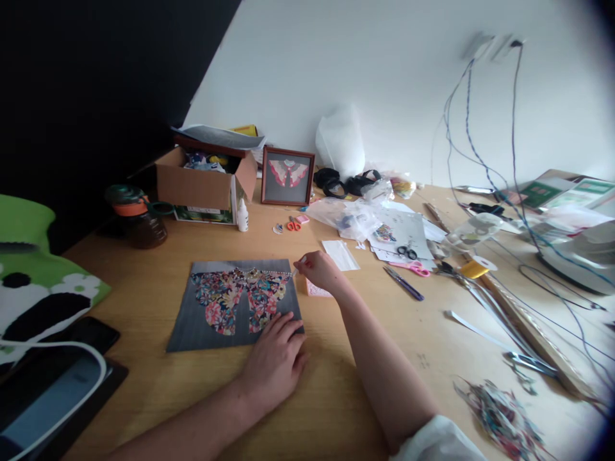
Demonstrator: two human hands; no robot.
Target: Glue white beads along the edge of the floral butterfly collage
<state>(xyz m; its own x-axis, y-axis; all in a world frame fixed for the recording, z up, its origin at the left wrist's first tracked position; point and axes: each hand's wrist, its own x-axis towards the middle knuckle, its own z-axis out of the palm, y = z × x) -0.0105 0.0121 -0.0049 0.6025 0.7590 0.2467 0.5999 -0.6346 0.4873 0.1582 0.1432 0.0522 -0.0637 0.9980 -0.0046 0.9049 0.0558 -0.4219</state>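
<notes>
A dark grey sheet [180, 326] lies on the desk, bearing a floral fabric collar shape [220, 307] in two halves. A row of small pale beads [273, 273] runs along the collar's top edge, with a few larger ornaments near its middle. My left hand [275, 358] rests flat on the sheet's lower right corner, fingers stretched out. At the sheet's upper right edge, my right hand [319, 270] is closed in a pinch; a small pale thing shows at its fingertips, too small to name. A pink patterned box [317, 289] sits under that hand, partly hidden.
Behind stand a white bottle [243, 216], a cardboard box [196, 182] and a framed collar picture [287, 176]. Orange scissors [293, 224] lie nearby. On the right are pink scissors [416, 269], a dark-handled cutter [403, 283], cables and fabric scraps [504, 416]. A dark drink bottle [139, 221] stands left.
</notes>
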